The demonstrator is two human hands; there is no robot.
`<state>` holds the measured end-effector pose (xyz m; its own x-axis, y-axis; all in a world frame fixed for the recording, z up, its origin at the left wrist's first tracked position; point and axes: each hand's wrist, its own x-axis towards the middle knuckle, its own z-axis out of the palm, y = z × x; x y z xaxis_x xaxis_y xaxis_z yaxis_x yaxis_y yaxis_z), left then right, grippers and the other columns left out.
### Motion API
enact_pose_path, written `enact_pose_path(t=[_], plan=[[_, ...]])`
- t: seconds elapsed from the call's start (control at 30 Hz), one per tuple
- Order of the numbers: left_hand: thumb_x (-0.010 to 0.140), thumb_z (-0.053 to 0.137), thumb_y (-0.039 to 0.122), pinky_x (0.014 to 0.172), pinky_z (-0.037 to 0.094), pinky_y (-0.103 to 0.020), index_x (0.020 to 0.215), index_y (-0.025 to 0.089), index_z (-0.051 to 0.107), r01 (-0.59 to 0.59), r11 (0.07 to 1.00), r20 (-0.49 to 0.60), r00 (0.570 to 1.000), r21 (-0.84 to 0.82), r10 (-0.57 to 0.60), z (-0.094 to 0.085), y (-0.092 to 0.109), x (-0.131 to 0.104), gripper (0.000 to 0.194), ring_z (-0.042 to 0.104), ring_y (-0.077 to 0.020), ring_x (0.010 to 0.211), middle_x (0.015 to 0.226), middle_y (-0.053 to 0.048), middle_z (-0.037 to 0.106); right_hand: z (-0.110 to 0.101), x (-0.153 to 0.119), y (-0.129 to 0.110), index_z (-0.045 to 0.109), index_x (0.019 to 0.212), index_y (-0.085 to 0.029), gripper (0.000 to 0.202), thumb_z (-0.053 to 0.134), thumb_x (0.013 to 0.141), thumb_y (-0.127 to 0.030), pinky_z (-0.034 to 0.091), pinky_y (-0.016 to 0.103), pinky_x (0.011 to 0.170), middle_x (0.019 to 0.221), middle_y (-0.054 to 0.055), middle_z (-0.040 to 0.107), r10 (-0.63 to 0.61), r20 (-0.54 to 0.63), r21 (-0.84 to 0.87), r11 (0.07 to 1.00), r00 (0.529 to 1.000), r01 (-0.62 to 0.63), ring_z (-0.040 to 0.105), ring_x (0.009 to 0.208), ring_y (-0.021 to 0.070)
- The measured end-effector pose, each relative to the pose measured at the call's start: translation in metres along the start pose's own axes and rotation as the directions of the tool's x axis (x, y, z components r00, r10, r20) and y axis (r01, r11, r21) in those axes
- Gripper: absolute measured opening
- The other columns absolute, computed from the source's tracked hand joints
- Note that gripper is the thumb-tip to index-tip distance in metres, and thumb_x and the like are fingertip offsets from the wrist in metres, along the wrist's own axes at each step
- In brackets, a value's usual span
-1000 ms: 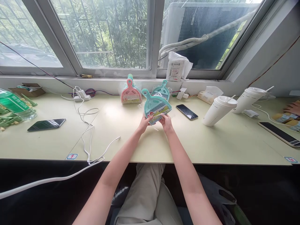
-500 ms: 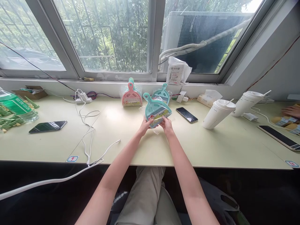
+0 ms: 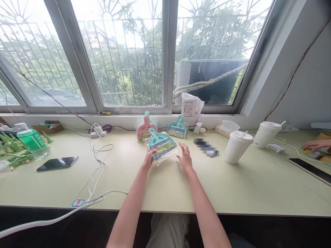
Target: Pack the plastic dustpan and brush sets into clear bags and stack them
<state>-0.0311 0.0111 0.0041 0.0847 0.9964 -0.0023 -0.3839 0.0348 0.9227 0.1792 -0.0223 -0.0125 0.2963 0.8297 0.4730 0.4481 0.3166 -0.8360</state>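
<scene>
A teal toy dustpan and brush set (image 3: 160, 144) in clear plastic wrap is held up over the table, tilted, by my left hand (image 3: 149, 157) at its lower left corner. My right hand (image 3: 185, 156) is off the set, just to its right, with fingers spread and nothing in them. Behind stands a stack of wrapped dustpan sets with a pink one (image 3: 145, 128) in front. To the right of that stack, another teal dustpan set (image 3: 177, 128) leans near the sill.
A pixelated phone-shaped object (image 3: 206, 147) and white cups (image 3: 237, 146) are to the right. On the left are a phone (image 3: 57, 163), white cables (image 3: 99, 162) and a green-labelled bottle (image 3: 33, 142). Another person's hand (image 3: 316, 144) shows at the far right edge.
My right hand has let go of the teal set and opened. My left hand has carried it slightly left. The camera view has tipped upward.
</scene>
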Motion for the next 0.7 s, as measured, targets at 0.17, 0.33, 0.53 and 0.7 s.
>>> enact_pose_path(t=[0.17,0.33,0.53,0.7], plan=[[0.066,0.067,0.030,0.048,0.047,-0.027,0.117,0.023,0.043,0.073,0.994,0.136,0.987,0.084,-0.084,-0.002,-0.003,-0.004,0.057,0.064,-0.0170,0.066,0.103,-0.007,0.063,0.002,0.009,0.008,0.075,0.087,-0.031,0.015,0.066,0.075,-0.032,0.048,0.043,0.091,0.124,0.002,0.060,-0.047,0.011,0.148,0.988,0.999,0.045,0.044,0.122,0.0269],[0.068,0.063,0.035,0.039,0.035,-0.024,0.121,0.020,0.041,0.175,0.948,0.187,0.956,0.264,-0.228,-0.001,-0.001,-0.007,0.059,0.059,-0.0142,0.047,0.089,-0.007,0.066,0.006,0.013,0.013,0.075,0.075,-0.026,0.014,0.069,0.070,-0.038,0.050,0.041,0.089,0.106,0.005,0.066,0.053,0.023,0.304,0.951,0.998,-0.058,0.059,0.103,0.0250],[0.067,0.064,0.030,0.040,0.039,-0.024,0.125,0.025,0.040,0.162,0.948,0.320,0.914,0.274,-0.249,0.010,0.000,-0.018,0.063,0.061,-0.0139,0.050,0.097,-0.007,0.066,0.005,0.013,0.025,0.072,0.084,-0.025,0.024,0.072,0.060,-0.028,0.053,0.034,0.079,0.110,0.007,0.063,0.206,-0.183,0.223,0.961,0.961,-0.164,0.064,0.090,0.0211],[0.070,0.068,0.040,0.047,0.048,-0.025,0.118,0.023,0.046,0.144,0.947,0.275,0.935,0.286,-0.225,0.012,-0.001,-0.016,0.055,0.064,-0.0178,0.070,0.108,-0.010,0.063,0.003,0.020,0.046,0.068,0.088,-0.019,0.044,0.079,0.046,-0.025,0.054,0.035,0.064,0.073,0.003,0.068,0.396,0.039,0.373,0.846,0.917,-0.381,0.066,0.067,0.0216]])
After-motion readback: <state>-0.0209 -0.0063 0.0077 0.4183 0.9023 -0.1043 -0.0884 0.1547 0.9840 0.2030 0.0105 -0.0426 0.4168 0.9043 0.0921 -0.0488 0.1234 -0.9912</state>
